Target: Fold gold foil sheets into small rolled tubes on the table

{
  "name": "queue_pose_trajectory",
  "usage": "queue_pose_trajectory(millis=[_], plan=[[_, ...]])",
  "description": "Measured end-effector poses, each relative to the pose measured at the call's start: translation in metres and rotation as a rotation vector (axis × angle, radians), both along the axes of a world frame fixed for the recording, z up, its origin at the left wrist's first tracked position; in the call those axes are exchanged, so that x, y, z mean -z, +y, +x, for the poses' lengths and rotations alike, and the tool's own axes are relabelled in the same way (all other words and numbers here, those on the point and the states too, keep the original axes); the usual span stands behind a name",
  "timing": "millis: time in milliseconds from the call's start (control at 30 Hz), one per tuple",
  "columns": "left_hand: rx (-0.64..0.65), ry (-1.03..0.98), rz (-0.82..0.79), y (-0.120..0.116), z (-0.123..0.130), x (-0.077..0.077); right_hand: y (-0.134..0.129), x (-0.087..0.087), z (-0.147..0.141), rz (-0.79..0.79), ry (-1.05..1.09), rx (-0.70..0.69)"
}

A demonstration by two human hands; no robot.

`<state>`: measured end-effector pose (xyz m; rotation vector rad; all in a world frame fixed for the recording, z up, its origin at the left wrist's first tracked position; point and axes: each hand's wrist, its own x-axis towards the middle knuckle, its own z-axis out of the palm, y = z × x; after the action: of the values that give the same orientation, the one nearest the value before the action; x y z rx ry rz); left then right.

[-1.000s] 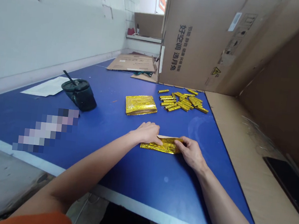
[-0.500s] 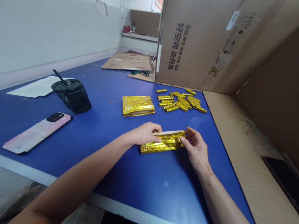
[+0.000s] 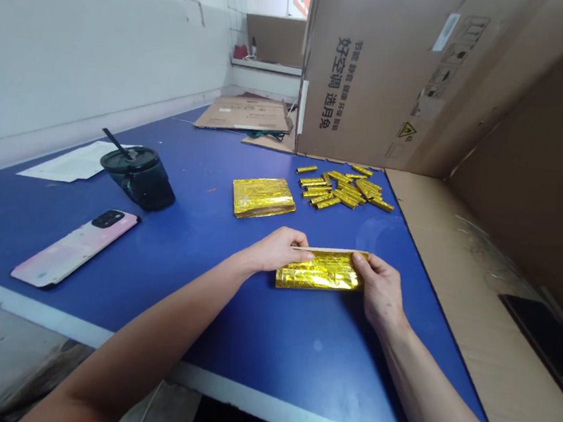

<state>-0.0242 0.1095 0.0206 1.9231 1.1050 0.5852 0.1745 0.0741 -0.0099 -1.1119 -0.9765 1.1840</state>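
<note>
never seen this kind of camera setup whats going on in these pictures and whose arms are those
These pictures come from one camera worn on a person's head, looking forward and down, so the two bare arms are that person's own. The left hand and right hand hold the ends of a folded gold foil packet on a blue table. Nearby lie a flat gold foil stack, a heap of small gold foil rolls, a dark tumbler and a phone.

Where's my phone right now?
In the head view, the pink-backed phone lies on the left of the blue table, below the black tumbler and left of your left hand.
</note>
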Motion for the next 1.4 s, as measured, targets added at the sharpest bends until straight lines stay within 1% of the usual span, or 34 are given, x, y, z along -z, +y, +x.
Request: queue_pose_trajectory(millis=[300,633,767,867,967,1067,1100,1133,1200,1233,1267,1300,1400], plan=[[-0.054,0.082,0.106,-0.002,0.004,0.001,0.002,0.006,-0.001,0.011,-0.030,0.048],[-0.060,0.117,0.194,0.000,0.005,0.007,0.002,0.008,0.000,0.013,-0.178,0.051],[-0.043,0.247,0.246,-0.002,0.005,0.007,0.001,0.008,-0.001,0.016,-0.330,0.058],[-0.049,0.325,0.267,-0.002,0.004,0.007,0.001,0.007,0.000,0.024,-0.501,0.085],[-0.127,0.397,0.294,-0.002,0.005,0.006,0.002,0.006,0.003,0.023,-0.694,0.127],[-0.232,0.450,0.405,-0.010,0.014,0.004,0.003,0.005,0.005,0.008,-0.879,0.159],[-0.224,0.465,0.490,-0.015,0.019,0.005,0.003,0.005,0.005,0.004,-0.936,0.163],[-0.171,0.466,0.557,-0.022,0.025,0.006,0.003,0.004,0.004,0.000,-0.991,0.164],[0.074,0.457,0.631,-0.036,0.038,0.012,0.002,0.003,0.003,-0.010,-1.095,0.165],[0.164,0.461,0.635,-0.043,0.044,0.016,0.002,0.003,0.002,-0.017,-1.143,0.167],[0.215,0.470,0.627,-0.050,0.049,0.021,0.002,0.003,0.002,-0.023,-1.188,0.170],[0.230,0.489,0.611,-0.055,0.053,0.026,0.002,0.002,0.001,-0.030,-1.231,0.172],[0.218,0.570,0.527,-0.065,0.059,0.038,0.001,0.002,0.001,-0.040,-1.342,0.165]])
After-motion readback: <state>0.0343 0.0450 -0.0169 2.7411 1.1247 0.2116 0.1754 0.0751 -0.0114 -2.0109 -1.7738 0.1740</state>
